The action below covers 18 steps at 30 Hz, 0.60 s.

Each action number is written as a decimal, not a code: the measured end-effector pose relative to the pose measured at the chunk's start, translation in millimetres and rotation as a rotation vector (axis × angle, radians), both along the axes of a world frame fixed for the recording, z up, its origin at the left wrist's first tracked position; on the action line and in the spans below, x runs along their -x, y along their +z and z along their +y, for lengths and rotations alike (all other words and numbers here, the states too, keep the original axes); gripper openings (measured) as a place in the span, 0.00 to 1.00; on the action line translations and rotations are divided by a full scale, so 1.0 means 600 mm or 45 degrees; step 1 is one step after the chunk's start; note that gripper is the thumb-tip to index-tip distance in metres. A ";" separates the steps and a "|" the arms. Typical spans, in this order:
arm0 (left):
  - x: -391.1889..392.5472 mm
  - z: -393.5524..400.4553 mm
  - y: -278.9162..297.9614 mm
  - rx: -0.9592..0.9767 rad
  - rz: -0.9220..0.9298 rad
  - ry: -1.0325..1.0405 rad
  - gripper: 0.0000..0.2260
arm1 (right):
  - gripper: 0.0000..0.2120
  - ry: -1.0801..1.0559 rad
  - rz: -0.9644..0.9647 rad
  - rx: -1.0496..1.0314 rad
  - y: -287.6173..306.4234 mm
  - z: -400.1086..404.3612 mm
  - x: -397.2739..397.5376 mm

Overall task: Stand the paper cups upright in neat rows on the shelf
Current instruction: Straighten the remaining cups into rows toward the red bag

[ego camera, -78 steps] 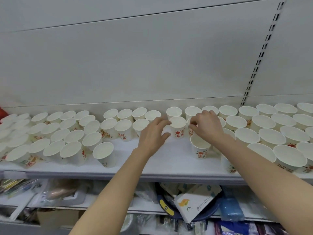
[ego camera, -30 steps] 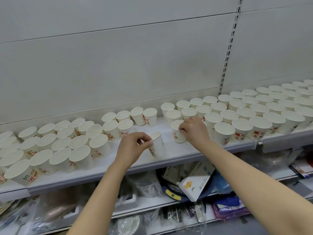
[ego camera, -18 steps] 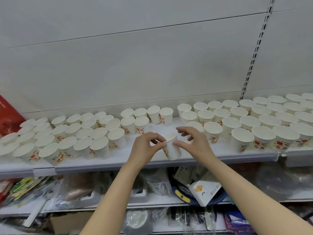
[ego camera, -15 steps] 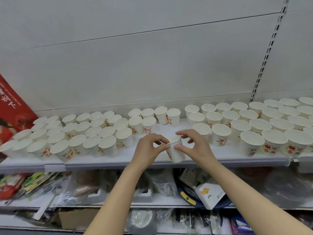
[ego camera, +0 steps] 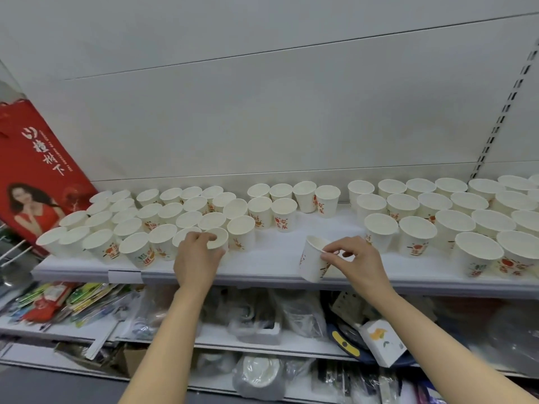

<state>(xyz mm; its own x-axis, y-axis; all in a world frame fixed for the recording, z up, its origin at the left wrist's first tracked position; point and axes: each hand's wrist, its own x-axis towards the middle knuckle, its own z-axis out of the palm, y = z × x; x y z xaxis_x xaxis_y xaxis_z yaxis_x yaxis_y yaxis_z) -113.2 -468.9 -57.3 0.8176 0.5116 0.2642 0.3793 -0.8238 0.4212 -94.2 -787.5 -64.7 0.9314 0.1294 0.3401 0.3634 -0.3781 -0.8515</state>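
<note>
Cups point(ego camera: 382, 228) stand open-mouthed and empty in rows along the white shelf point(ego camera: 271, 252), a packed cluster toward its left end, another toward its right end, a few near the back edge between them. Left hand point(ego camera: 198, 258) has its fingers point(ego camera: 204, 237) curled over the rim of a tilted cup point(ego camera: 218, 242) at the front of the left cluster. Right hand point(ego camera: 355, 263) pinches the rim of a second cup point(ego camera: 310, 260), tilted at the front edge. Half a second ago both hands held one cup together mid-shelf; now they are apart, each with its own. A red poster point(ego camera: 35, 176) leans at the shelf's left end; a lower shelf point(ego camera: 262, 345) holds wrapped packets.
</note>
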 end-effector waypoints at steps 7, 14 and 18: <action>0.008 -0.017 0.008 -0.079 0.021 -0.038 0.05 | 0.07 -0.079 -0.006 -0.019 0.005 -0.045 0.014; -0.018 -0.221 0.038 0.435 -0.114 -0.803 0.01 | 0.03 -0.306 -0.092 0.011 0.019 -0.154 0.031; -0.057 -0.327 0.019 0.409 0.047 -1.040 0.02 | 0.04 -0.380 -0.097 -0.019 0.021 -0.219 0.040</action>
<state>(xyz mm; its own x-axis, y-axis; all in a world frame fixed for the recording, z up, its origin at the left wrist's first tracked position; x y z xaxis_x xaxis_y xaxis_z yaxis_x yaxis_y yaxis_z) -79.2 -665.1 -46.0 0.9657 -0.1925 0.1742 -0.2594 -0.6872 0.6786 -118.3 -918.9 -51.9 0.8993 -0.1520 0.4101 0.3010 -0.4654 -0.8324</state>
